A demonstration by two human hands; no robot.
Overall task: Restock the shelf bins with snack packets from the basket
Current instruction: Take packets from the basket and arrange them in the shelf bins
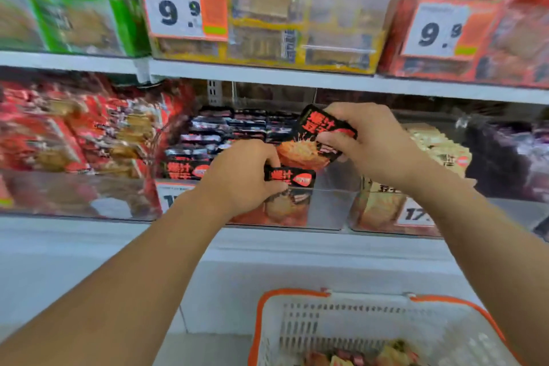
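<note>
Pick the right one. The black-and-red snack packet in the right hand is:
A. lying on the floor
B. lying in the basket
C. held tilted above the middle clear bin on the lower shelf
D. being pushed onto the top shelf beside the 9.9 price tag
C: the right hand pinches the black-and-red packet, tilted, over the middle clear bin, well above the basket.

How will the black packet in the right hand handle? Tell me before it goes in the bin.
The black snack packet, pinched by the right hand, looks flat and thin, so probably light. Its glossy film may slip between fingers. It tilts without sagging, so likely fairly stiff, yet apt to slide off the stacked packets.
</note>
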